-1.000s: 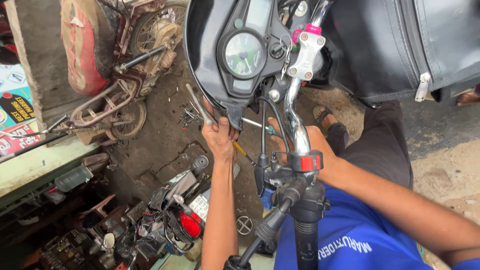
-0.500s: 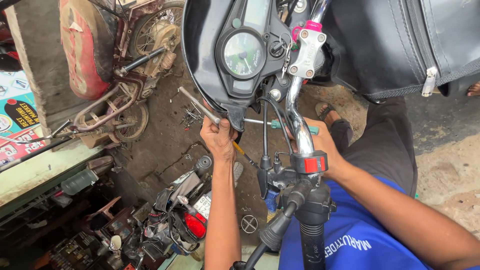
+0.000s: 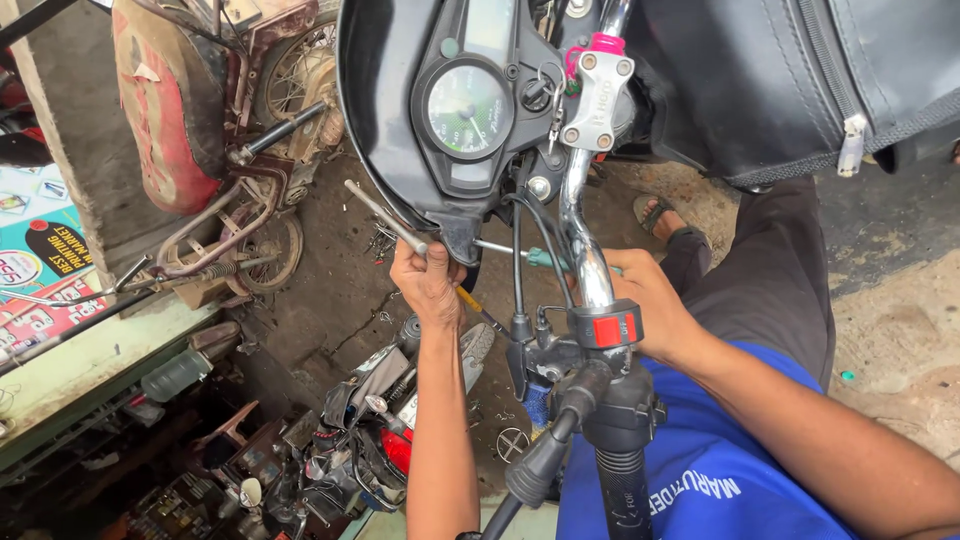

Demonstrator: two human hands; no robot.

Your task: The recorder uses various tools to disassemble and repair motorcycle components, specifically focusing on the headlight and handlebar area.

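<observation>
The left arm reaches straight up the middle of the view, bare from elbow to wrist, and the left hand (image 3: 428, 283) is closed around the lower end of a wrench (image 3: 385, 217). The knuckles face the camera and the fingers curl under the edge of the cowl (image 3: 385, 130). The right arm comes in from the lower right, bent across the blue shirt (image 3: 700, 470), and the right hand (image 3: 648, 305) sits behind the handlebar (image 3: 580, 230), fingers wrapped toward a screwdriver (image 3: 530, 257); the bar hides the fingertips, so I cannot tell how firmly it grips.

The cowl is black and curved, filling the top centre, with a round gauge (image 3: 467, 108) set in it. The handlebar is chrome, running down from a grey clamp (image 3: 597, 100) to a black switch box (image 3: 603, 328) with a red button, then to a black grip (image 3: 622, 490).

The wrench is a thin, dull steel rod, slanting up and left from the left hand, just beside the cowl's lower rim. The screwdriver has a teal handle and a bright shaft pointing left, below the cowl and between the two hands.
</observation>
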